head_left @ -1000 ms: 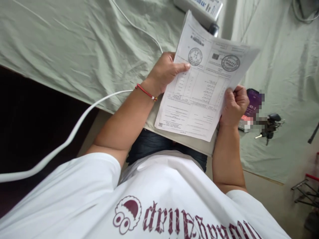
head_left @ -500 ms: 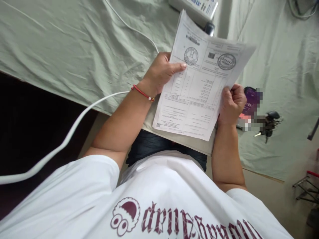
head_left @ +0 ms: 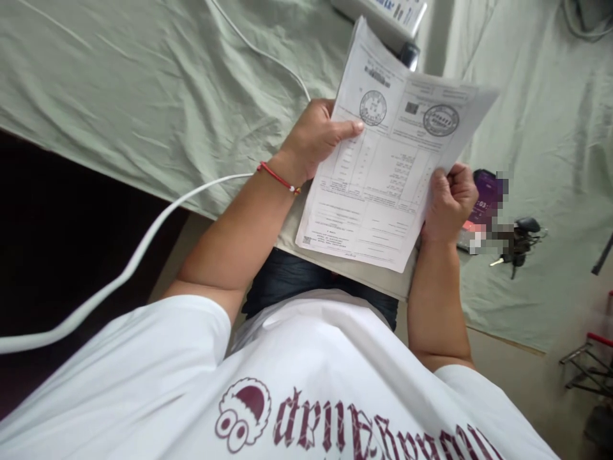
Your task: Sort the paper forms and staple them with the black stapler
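I hold a printed paper form [head_left: 383, 172] with two round stamps near its top, raised above my lap. My left hand [head_left: 316, 137] grips its left edge, thumb lying across the sheet, a red string bracelet on the wrist. My right hand [head_left: 447, 201] is closed on the form's right edge lower down. More sheets seem to lie behind the front one.
A pale green cloth [head_left: 167, 96] covers the table. A white cable [head_left: 143, 246] runs from the left across it. A phone with a lit screen [head_left: 483, 201] and a bunch of keys [head_left: 520, 246] lie right of my hand. A white box [head_left: 387, 13] sits at the top.
The paper and both hands stay almost where they were; only the view shifts slightly.
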A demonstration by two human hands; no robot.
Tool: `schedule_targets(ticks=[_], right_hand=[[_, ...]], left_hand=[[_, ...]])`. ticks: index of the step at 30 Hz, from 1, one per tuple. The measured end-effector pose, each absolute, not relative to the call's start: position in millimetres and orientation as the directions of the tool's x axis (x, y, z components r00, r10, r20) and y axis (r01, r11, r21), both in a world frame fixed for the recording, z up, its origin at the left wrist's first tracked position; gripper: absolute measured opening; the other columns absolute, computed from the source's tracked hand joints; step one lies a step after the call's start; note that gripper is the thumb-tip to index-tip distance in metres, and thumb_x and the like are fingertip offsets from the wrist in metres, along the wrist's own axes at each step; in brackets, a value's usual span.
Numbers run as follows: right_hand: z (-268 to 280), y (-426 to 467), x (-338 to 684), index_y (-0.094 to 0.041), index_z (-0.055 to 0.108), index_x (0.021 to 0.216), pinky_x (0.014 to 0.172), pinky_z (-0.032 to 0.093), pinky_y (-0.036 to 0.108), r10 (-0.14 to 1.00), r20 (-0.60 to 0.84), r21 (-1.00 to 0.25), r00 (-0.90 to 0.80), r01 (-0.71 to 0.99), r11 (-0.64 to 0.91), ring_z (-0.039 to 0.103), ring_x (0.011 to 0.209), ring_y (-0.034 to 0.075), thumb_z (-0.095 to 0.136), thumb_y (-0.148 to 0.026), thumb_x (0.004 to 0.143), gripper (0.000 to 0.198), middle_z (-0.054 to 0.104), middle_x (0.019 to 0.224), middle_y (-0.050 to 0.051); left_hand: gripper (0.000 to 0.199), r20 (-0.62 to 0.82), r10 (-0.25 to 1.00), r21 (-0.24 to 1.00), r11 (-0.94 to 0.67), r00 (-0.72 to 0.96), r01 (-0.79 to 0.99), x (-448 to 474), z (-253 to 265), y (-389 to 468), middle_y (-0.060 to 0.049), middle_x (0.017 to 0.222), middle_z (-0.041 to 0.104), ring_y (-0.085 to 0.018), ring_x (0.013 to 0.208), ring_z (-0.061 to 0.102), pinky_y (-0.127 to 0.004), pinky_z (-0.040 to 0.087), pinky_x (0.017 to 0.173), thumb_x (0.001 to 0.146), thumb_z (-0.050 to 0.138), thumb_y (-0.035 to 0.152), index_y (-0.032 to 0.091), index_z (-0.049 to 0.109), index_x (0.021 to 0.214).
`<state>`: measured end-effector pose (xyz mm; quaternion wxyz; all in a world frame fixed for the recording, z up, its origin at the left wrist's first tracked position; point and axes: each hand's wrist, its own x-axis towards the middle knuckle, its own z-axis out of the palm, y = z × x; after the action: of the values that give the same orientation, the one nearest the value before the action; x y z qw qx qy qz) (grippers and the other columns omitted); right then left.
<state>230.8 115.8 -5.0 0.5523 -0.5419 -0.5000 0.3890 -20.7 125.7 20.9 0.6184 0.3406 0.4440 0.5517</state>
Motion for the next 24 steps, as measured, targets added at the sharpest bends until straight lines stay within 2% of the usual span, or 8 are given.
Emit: schedule_targets(ticks=[6, 14, 20, 24], right_hand=[[-5.9, 115.5, 233.1, -0.029, 0.063, 0.091, 0.072, 0.062, 0.038, 0.978, 0.079, -0.990, 0.195, 0.127, 0.055, 0.071, 0.090, 0.023, 0.077, -0.055, 0.088, 0.031, 0.066, 0.084, 0.000], [-3.7, 115.5, 231.3, -0.028, 0.065, 0.087, 0.069, 0.061, 0.035, 0.973, 0.151, -0.986, 0.177, 0.100, 0.135, 0.065, 0.072, 0.017, 0.080, -0.051, 0.086, 0.028, 0.065, 0.078, -0.002], [-6.7, 115.9, 233.2, -0.029, 0.063, 0.091, 0.071, 0.064, 0.038, 0.980, 0.101, -0.988, 0.169, 0.130, 0.080, 0.072, 0.088, 0.022, 0.077, -0.062, 0.086, 0.036, 0.068, 0.086, 0.000], [-6.3, 115.6, 232.6, -0.029, 0.064, 0.091, 0.072, 0.064, 0.039, 0.976, 0.117, -0.987, 0.182, 0.127, 0.095, 0.072, 0.087, 0.022, 0.077, -0.059, 0.086, 0.033, 0.067, 0.085, 0.000]], left_hand=[[0.018, -0.170, 0.984, 0.937, 0.147, -0.045, -0.318, -19.1, 20.6, 125.3, -0.004, 0.092, 0.083, -0.020, 0.086, 0.077, -0.035, 0.062, 0.084, 0.078, 0.075, 0.011, 0.010, 0.081, 0.094], [0.019, -0.164, 0.986, 0.912, 0.154, 0.006, -0.379, -20.9, 22.4, 125.6, -0.008, 0.089, 0.083, -0.024, 0.086, 0.078, -0.039, 0.063, 0.082, 0.079, 0.074, 0.006, 0.005, 0.080, 0.097], [0.020, -0.167, 0.985, 0.924, 0.143, -0.036, -0.353, -20.1, 20.0, 126.1, -0.003, 0.089, 0.083, -0.020, 0.083, 0.077, -0.034, 0.063, 0.080, 0.076, 0.077, 0.010, 0.010, 0.081, 0.096], [0.020, -0.164, 0.986, 0.922, 0.144, -0.024, -0.360, -19.6, 21.1, 125.2, -0.005, 0.089, 0.083, -0.022, 0.085, 0.078, -0.037, 0.063, 0.082, 0.076, 0.076, 0.010, 0.008, 0.081, 0.095]])
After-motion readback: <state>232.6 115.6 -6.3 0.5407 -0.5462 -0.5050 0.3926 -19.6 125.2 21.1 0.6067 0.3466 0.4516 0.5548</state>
